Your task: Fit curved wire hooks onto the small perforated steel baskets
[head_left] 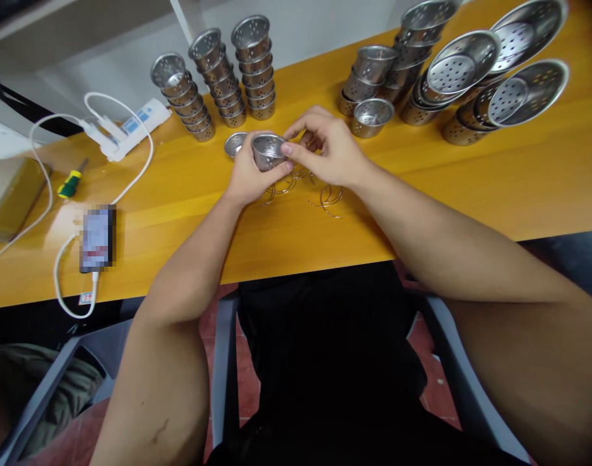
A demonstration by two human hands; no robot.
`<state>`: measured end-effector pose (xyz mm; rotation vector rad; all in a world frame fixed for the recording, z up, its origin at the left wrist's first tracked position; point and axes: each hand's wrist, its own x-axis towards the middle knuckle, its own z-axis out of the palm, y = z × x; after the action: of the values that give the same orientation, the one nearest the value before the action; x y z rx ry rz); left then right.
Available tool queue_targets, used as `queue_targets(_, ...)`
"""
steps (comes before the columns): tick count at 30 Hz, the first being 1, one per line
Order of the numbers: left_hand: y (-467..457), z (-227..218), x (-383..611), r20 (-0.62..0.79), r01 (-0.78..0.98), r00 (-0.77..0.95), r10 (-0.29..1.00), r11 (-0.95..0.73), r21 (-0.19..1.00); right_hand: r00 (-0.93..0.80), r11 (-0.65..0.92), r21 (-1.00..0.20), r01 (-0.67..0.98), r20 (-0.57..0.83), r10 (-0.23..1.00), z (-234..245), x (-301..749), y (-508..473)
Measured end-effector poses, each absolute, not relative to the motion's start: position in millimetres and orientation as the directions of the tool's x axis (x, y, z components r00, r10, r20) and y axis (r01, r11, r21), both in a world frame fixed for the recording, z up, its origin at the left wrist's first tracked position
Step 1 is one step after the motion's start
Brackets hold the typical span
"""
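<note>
My left hand [247, 175] grips a small perforated steel cup [268, 151] just above the yellow table [189, 194]. My right hand [325, 145] is closed too, with its thumb and fingers pinched on the cup's right rim. Thin wire loops [325, 197] lie on the table under and just right of both hands. A second small cup [234, 143] lies on the table behind my left hand.
Three leaning stacks of small cups [218, 77] stand at the back centre. More small cups [371, 81] and wide perforated bowls [490, 71] are piled at the back right. A phone [98, 238] on a white cable, a power strip [131, 126] and a screwdriver [71, 182] lie at the left.
</note>
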<state>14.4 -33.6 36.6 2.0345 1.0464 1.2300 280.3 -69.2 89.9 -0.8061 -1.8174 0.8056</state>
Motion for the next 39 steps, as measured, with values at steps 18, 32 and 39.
queue_targets(18, -31.6, 25.5, 20.7, 0.518, 0.325, 0.33, 0.789, -0.61, 0.723, -0.418, 0.668, -0.727, 0.157, 0.564, 0.712, 75.1, 273.5, -68.7)
queue_targets(32, -19.2, 25.8, 2.1, 0.592, 0.41, 0.247, 0.767, -0.636, 0.653, 0.103, 0.4, -0.655, 0.641, 0.59, 0.801, 96.1, 325.4, -29.0)
queue_targets(39, -17.1, 25.3, 0.9, 0.591, 0.396, 0.295, 0.751, -0.659, 0.639, 0.26, 0.096, -0.622, 0.777, 0.456, 0.851, 130.2, 339.9, -38.9)
